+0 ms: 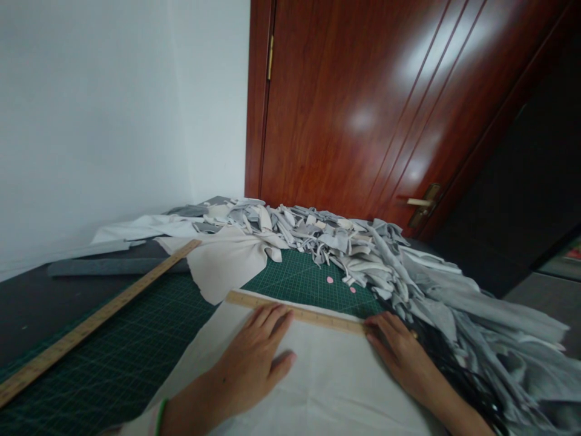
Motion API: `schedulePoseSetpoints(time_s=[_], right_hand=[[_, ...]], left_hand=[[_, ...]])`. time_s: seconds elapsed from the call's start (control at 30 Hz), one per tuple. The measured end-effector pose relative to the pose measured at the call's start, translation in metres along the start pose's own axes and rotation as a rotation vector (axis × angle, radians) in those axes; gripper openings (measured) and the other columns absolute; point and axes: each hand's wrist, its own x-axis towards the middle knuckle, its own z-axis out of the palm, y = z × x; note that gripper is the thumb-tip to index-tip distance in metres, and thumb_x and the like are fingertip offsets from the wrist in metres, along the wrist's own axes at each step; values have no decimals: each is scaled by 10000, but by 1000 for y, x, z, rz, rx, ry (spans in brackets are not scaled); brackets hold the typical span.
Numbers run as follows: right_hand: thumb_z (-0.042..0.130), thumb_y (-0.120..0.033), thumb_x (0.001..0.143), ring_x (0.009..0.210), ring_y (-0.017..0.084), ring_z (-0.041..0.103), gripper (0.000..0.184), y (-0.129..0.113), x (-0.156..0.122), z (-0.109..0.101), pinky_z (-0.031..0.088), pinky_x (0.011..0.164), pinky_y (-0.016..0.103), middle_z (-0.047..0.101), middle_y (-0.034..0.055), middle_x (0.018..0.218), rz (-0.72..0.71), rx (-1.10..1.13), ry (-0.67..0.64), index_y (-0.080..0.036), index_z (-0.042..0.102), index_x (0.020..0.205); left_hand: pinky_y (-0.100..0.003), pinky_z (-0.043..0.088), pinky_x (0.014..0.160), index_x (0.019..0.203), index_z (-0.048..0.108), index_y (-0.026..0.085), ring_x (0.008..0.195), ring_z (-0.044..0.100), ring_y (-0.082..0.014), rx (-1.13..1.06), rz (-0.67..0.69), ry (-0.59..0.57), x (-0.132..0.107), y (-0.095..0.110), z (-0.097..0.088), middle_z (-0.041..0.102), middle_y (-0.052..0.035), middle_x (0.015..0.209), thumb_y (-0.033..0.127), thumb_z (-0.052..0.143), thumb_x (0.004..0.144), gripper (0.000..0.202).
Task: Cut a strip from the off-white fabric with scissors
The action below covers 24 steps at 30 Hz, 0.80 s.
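A pale cream sheet of cloth lies on the green cutting mat in front of me. Along its far edge rests a short wooden ruler. My left hand lies flat on the cloth, fingers stretched out with the tips touching the ruler. My right hand rests palm down at the ruler's right end, fingers against it, partly open. Neither hand holds anything.
A long wooden ruler lies diagonally on the mat's left. A heap of grey and white fabric scraps runs from the back down the right side. Two pink dots sit on the mat. A brown door stands behind.
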Motion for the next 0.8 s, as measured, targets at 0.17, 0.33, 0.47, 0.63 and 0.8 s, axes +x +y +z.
schedulePoseSetpoints(time_s=[0.17,0.33,0.47,0.63,0.8], right_hand=[[444,-250,945,960,247,615,173,-1,0,0,522,852,414,637,84,1004,8,-10,4,-221,603,1009],[438,-244,935,960,238,613,189,0,0,1,518,864,407,648,84,992,4,29,20,-216,612,1001],[436,-238,921,1007,229,613,211,1,1,-5,501,904,399,655,85,1030,26,87,-12,-210,618,1022],[439,-281,920,888,206,657,217,3,4,-39,513,808,330,696,61,936,77,203,-99,-195,628,981],[429,-283,912,732,193,644,225,0,25,-79,486,669,290,693,46,805,133,137,-51,-187,632,930]], left_hand=[[-493,339,1127,1405,430,157,1329,422,-282,-7,11,14,0,-1,2,501,-130,1428,339,540,916,533],[-498,366,1110,1392,445,171,1314,438,-287,-33,20,47,0,-3,3,520,-123,1410,312,554,902,521],[-493,384,1102,1389,454,180,1304,452,-290,-6,40,76,-1,-7,8,526,-112,1411,317,556,903,515],[-474,429,1067,1389,456,170,1290,483,-294,147,111,167,-2,-18,19,539,-116,1408,410,493,952,500],[-427,468,1024,1390,446,217,1240,537,-276,213,167,301,-1,-26,28,574,-82,1379,431,504,944,498]])
